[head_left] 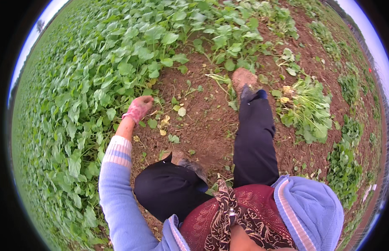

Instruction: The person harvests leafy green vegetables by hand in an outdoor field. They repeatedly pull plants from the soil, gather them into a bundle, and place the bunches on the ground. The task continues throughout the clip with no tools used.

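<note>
My left hand [140, 108], in a pink patterned glove, hovers low at the edge of a dense stand of leafy green plants [87, 78]. Its fingers curl inward, and the frame does not settle whether a stem is pinched between them. Beside it, loose yellowed leaves [164, 121] and small green leaves [152, 123] lie on the brown soil [200, 125]. My right hand is out of view; only the bent blue sleeve [310, 204] on that side shows.
My boots [244, 78] stand wide apart on the soil. To the right lies a heap of uprooted greens [310, 109], with smaller wilted plants [288, 62] above it. Farther right, green bunches [345, 166] form a row. One limp plant [224, 84] lies by the forward boot.
</note>
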A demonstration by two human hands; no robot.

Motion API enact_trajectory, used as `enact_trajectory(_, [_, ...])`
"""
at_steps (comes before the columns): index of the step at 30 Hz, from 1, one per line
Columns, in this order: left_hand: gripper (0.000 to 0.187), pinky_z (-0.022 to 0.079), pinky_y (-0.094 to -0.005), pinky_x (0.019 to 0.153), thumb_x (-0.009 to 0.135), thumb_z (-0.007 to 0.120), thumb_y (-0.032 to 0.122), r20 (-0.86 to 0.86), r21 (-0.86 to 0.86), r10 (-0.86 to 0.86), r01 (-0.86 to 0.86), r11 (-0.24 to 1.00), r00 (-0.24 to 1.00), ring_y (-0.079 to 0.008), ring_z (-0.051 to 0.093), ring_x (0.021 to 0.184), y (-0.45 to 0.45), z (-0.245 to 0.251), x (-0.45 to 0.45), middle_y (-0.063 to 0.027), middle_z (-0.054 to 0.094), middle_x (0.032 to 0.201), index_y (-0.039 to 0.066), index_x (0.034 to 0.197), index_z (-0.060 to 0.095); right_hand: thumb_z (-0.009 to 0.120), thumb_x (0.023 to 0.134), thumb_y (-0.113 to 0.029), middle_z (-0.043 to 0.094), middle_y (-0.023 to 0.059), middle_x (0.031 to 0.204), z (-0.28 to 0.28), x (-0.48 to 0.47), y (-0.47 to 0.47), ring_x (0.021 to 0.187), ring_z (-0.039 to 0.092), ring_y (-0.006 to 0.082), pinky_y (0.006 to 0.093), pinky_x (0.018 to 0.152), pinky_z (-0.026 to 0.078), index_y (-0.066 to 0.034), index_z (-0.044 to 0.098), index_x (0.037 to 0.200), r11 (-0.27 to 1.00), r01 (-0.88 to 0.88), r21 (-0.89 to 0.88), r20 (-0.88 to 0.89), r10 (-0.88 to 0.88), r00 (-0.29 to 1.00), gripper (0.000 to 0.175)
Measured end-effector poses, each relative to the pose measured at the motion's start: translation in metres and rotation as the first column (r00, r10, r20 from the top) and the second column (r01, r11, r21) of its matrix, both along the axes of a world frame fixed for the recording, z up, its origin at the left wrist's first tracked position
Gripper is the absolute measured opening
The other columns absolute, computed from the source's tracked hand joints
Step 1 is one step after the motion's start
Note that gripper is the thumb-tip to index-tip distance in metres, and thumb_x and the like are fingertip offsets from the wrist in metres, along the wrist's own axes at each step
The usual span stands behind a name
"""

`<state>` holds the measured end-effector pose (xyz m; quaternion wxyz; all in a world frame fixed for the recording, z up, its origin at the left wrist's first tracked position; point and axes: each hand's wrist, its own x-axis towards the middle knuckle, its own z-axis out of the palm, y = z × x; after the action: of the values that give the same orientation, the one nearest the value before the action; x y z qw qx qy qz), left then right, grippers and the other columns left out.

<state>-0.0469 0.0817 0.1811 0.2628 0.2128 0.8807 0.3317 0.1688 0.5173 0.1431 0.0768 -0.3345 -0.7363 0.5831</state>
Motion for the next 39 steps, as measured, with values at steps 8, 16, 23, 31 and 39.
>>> enact_trajectory(8, [0.037,0.047,-0.0393,0.089,0.083,0.048,0.007,-0.084,-0.398,-0.711,0.631,0.666,0.698,-0.0327,0.059,0.101,0.165,-0.126,-0.115,-0.0173,0.061,0.110,0.011,0.119,0.057,0.054,0.084,-0.030,0.060,0.0118,0.103,-0.056,-0.036,0.032,0.098,0.058,0.0229,0.0335,0.083,0.048,-0.0073,0.060,0.101,0.999,-0.032,-0.001,0.335,0.030,0.942,0.029])
enact_trajectory(16, [0.022,0.042,-0.0417,0.086,0.085,0.050,0.013,-0.321,-0.879,-0.879,0.234,0.415,0.353,-0.0275,0.062,0.091,0.231,-0.155,-0.242,-0.0126,0.067,0.096,0.005,0.096,0.068,0.053,0.085,-0.032,0.059,0.0120,0.107,-0.060,-0.019,0.030,0.101,0.057,0.0230,0.0337,0.086,0.047,-0.0065,0.059,0.104,0.993,-0.113,-0.023,0.627,0.102,0.772,0.032])
enact_trajectory(23, [0.023,0.051,-0.0336,0.069,0.086,0.054,0.021,-0.166,-0.940,-0.745,0.126,0.318,0.646,-0.0228,0.065,0.091,0.182,-0.149,-0.300,-0.0078,0.067,0.102,0.012,0.099,0.070,0.053,0.086,-0.033,0.058,0.0121,0.110,-0.056,-0.013,0.058,0.103,0.056,0.0231,0.0339,0.087,0.047,-0.0059,0.058,0.107,0.976,-0.187,-0.113,0.752,0.207,0.625,0.035])
enact_trajectory(31, [0.024,0.051,-0.0350,0.071,0.086,0.052,0.023,0.007,-0.943,-0.648,0.221,0.249,0.761,-0.0217,0.065,0.092,0.186,-0.132,-0.296,-0.0043,0.067,0.102,0.015,0.101,0.069,0.052,0.087,-0.034,0.056,0.0123,0.114,-0.054,-0.004,0.104,0.106,0.054,0.0232,0.0341,0.090,0.046,-0.0051,0.056,0.111,0.930,-0.291,-0.226,0.791,0.349,0.502,0.038])
enact_trajectory(39, [0.025,0.052,-0.0354,0.075,0.087,0.050,0.018,0.044,-0.950,-0.554,0.207,0.235,0.831,-0.0242,0.064,0.096,0.195,-0.054,-0.283,-0.0090,0.066,0.105,0.009,0.100,0.069,0.052,0.087,-0.036,0.055,0.0125,0.117,-0.064,-0.008,0.167,0.110,0.053,0.0232,0.0343,0.092,0.045,-0.0044,0.055,0.114,0.837,-0.428,-0.340,0.783,0.504,0.365,0.041])
